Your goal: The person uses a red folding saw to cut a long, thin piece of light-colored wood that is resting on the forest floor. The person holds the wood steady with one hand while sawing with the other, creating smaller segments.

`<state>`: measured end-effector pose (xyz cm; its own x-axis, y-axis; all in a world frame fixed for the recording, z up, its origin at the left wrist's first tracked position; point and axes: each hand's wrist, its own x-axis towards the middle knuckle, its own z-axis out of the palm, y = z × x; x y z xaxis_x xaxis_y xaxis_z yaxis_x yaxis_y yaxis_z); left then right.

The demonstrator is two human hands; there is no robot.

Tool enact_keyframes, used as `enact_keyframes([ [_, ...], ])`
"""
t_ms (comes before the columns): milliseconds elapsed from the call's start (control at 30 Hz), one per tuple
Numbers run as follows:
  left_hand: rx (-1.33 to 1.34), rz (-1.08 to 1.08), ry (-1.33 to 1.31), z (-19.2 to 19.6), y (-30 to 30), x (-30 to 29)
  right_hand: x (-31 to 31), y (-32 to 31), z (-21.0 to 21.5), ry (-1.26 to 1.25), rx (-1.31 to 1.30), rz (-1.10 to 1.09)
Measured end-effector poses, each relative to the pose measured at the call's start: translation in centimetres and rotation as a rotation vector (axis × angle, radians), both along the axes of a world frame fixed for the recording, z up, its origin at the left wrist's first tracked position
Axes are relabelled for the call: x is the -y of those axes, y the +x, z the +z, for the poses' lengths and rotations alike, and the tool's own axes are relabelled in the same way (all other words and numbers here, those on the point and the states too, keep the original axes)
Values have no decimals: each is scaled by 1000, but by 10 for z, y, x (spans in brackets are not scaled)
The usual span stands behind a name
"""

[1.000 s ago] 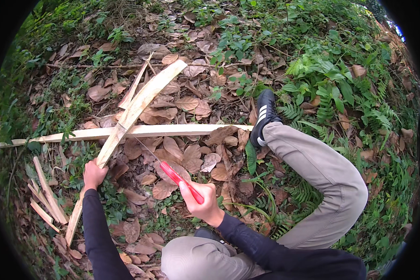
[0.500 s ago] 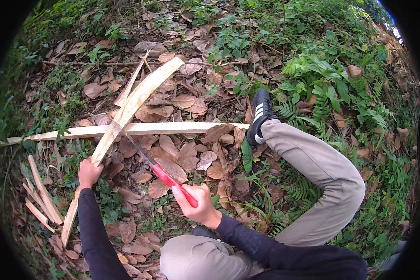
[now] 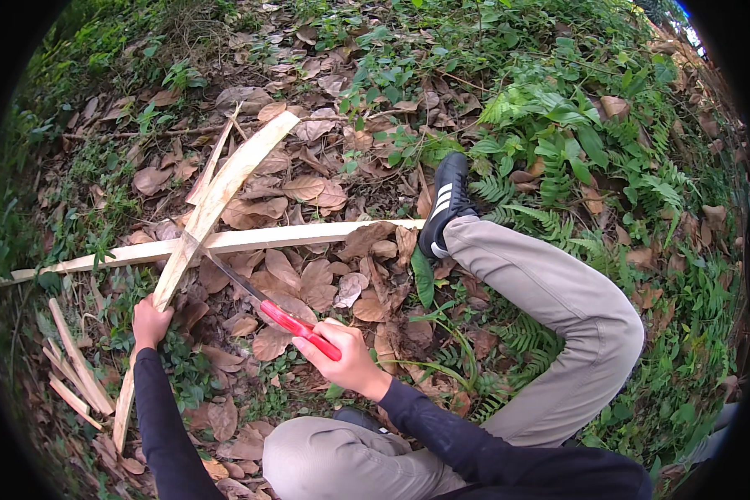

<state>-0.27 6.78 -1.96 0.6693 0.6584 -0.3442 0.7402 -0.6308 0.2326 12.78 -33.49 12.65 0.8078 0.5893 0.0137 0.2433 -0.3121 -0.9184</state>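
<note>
My left hand (image 3: pixel 152 323) grips the lower part of a long pale wooden strip (image 3: pixel 229 179), which slants up and to the right. The strip lies across a longer squared wooden batten (image 3: pixel 300 234) on the ground. My right hand (image 3: pixel 346 360) is closed around the red handle of a narrow-bladed saw (image 3: pixel 296 327). Its dark blade meets the slanting strip close to where the two pieces cross, above my left hand. The teeth are too small to make out, and the blade's tip is hard to tell from the wood.
Several split wood pieces (image 3: pixel 79 362) lie at the left. Beyond the crossing is a thin wood splinter (image 3: pixel 214 162). My black shoe (image 3: pixel 448 200) rests at the batten's right end, with my bent leg (image 3: pixel 550 292) behind it. Dry leaves (image 3: pixel 308 187) and ferns (image 3: pixel 550 221) cover the ground.
The view has shifted slightly, so most things appear further left. The saw's handle is a little closer to the slanting strip. Both hands keep their grips.
</note>
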Motion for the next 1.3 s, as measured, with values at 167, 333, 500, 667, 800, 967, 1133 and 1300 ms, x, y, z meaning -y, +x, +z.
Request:
enact_keyframes([
  [167,-672,-132,164,46,21,-4,6,-1,-6,-13,-104,87],
  [333,-481,-680,-266,218,216,157,22,-3,-18,-25,-80,-21],
  [500,370,-924,-451,173,306,311,-1,-10,-28,178,76,30],
  [667,299,-966,-331,95,328,401,7,-15,-24,-21,83,-27],
  [800,266,-832,-479,79,312,446,-4,-7,8,-334,-175,-70],
  [967,283,-720,-401,70,292,495,5,-7,-17,-197,-43,-84],
  [1133,240,-556,-270,61,312,518,6,-20,-12,-186,-49,-28],
  [1300,107,-557,39,67,344,535,9,-27,-15,-194,-46,22],
])
